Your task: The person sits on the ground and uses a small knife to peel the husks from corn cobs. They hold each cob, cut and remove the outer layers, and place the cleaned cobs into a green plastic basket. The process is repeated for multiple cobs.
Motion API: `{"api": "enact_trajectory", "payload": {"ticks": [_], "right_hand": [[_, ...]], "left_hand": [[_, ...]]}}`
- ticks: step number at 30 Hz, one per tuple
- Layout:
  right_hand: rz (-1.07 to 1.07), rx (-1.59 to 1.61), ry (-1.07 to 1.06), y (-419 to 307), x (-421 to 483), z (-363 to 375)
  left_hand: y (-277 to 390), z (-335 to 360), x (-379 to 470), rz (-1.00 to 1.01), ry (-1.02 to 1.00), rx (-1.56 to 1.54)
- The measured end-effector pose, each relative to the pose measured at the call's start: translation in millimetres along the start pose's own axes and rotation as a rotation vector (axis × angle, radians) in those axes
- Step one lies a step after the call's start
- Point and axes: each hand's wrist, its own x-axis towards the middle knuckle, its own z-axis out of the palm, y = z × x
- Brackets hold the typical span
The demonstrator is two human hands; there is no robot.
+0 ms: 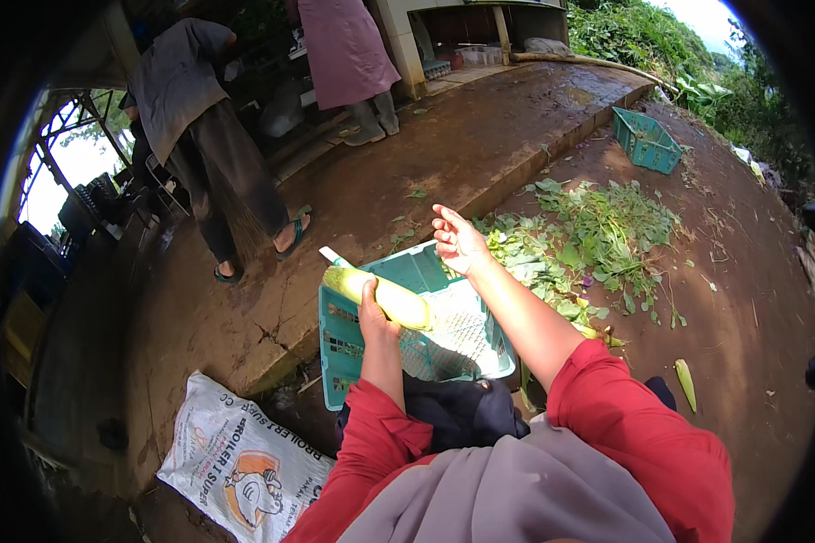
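Observation:
In my left hand (pixel 375 309) is a long pale-green vegetable (pixel 397 303), perhaps an ear of corn in its husk, held tilted above a green plastic crate (pixel 334 339). A thin tool with a white and green handle (pixel 335 256) shows just behind its upper end; what holds it cannot be told. My right hand (pixel 459 242) is raised over the crate's far right side, its fingers slightly curled and nothing visible in them. The crate stands in front of my knees, its mesh bottom partly in bright sun.
Leafy green cuttings (pixel 608 237) lie on the soil to the right, with a loose husk leaf (pixel 685 385). A smaller green crate (pixel 646 141) sits farther off. A printed white sack (pixel 244 461) lies at the left. Two people (pixel 183 102) stand on the raised concrete ledge (pixel 380 183).

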Motion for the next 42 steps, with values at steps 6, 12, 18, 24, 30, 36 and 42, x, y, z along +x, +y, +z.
{"api": "enact_trajectory", "payload": {"ticks": [6, 12, 18, 24, 30, 36, 42], "right_hand": [[0.263, -0.771, 0.262, 38, -63, -69], [0.892, -1.135, -0.178, 16, -180, -108], [0.796, -1.584, -0.648, 61, -290, -130], [0.801, -1.687, -0.509, 57, -303, -133], [0.817, -1.847, -0.324, -25, -276, -76], [0.098, -1.128, -0.129, -100, -278, -54], [-0.295, -0.414, -0.017, -113, -257, -25]], "left_hand": [[38, -7, -8, 0.116, 0.133, 0.047], [46, -1, -15, 0.073, 0.159, 0.100], [28, 12, -18, 0.055, 0.089, 0.151], [10, 16, -20, -0.064, 0.024, 0.167], [-20, 14, -27, -0.169, -0.162, 0.319], [-59, 34, -75, 0.010, -0.419, 0.915], [-116, 42, -94, 0.047, -0.615, 1.331]]}}
